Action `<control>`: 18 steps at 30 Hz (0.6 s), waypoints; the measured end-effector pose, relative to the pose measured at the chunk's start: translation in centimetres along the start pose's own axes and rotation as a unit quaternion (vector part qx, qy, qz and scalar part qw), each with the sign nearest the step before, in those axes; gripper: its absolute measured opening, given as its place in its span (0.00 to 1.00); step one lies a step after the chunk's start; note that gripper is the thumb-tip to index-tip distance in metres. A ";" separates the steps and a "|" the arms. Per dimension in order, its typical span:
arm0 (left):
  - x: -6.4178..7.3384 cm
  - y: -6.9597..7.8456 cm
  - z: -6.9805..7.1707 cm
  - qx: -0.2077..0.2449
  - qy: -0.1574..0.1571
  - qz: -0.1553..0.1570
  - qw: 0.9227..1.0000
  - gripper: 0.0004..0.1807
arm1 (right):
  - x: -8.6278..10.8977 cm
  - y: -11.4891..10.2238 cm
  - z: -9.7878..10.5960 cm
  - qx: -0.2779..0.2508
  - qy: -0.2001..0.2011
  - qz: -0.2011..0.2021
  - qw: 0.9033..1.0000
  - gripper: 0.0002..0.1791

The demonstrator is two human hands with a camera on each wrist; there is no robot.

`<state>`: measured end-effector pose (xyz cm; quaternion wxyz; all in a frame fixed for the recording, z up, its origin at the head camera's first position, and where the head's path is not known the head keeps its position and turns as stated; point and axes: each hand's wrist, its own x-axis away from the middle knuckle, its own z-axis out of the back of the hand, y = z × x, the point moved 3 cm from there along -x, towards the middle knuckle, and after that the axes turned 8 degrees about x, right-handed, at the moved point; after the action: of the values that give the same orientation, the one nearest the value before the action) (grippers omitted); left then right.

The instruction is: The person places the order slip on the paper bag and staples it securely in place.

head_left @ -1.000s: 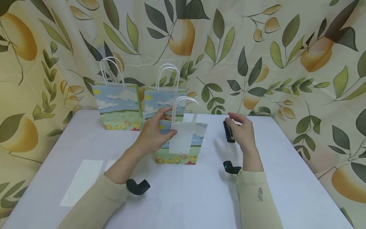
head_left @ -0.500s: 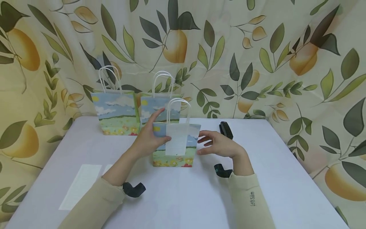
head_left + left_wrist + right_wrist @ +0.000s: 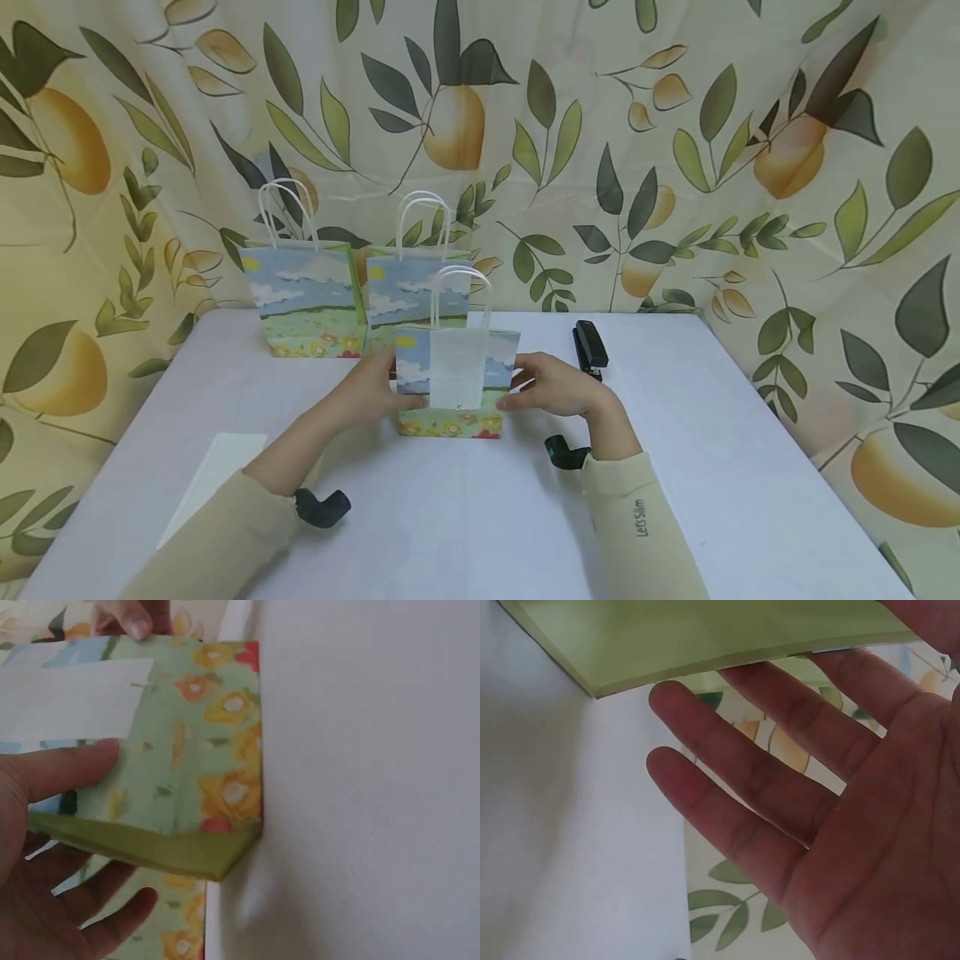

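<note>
A small paper gift bag [image 3: 412,423] with a meadow-and-sky print stands upright in the middle of the table in the head view. A white card [image 3: 455,371] lies against its front, below the white twisted handles. My left hand [image 3: 367,387] holds the bag's left side, thumb on the front face and fingers behind; the left wrist view shows the thumb [image 3: 75,769] beside the card. From the other side my right hand [image 3: 555,387] holds the right edge, thumb in front. In the right wrist view, its fingers [image 3: 742,772] reach past the bag's green side [image 3: 682,637].
Two matching gift bags [image 3: 307,287] [image 3: 386,292] stand behind, at the back left. A black stapler [image 3: 590,348] lies to the right of the hands. White paper [image 3: 213,467] rests at the left front, partly covered by the left sleeve. A fruit-patterned cloth [image 3: 555,208] hangs behind the table.
My right hand has left the stapler and come over to the bag's right edge. My left hand has slid down the bag's left side. The front bag stays in about the same place.
</note>
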<state>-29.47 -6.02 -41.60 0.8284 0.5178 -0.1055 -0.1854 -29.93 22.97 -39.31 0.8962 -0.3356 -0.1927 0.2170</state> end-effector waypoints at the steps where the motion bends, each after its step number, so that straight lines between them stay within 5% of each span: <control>1: 0.0 -0.3 0.0 -0.004 -0.006 0.007 1.000 0.31 | 0.0 0.0 0.0 -0.002 -0.001 0.001 1.000 0.25; 8: -0.1 -1.2 0.1 -0.041 -0.015 0.036 0.998 0.30 | 0.3 0.3 0.6 0.002 0.006 0.002 1.000 0.25; 18: -0.6 0.6 -1.5 -0.021 0.013 -0.030 0.999 0.34 | 2.0 1.9 2.7 -0.034 0.058 -0.003 0.998 0.27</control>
<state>-29.36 -4.31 -41.73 0.8345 0.5058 -0.0752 -0.2055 -30.11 26.72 -38.31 0.8945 -0.3774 -0.1485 0.1881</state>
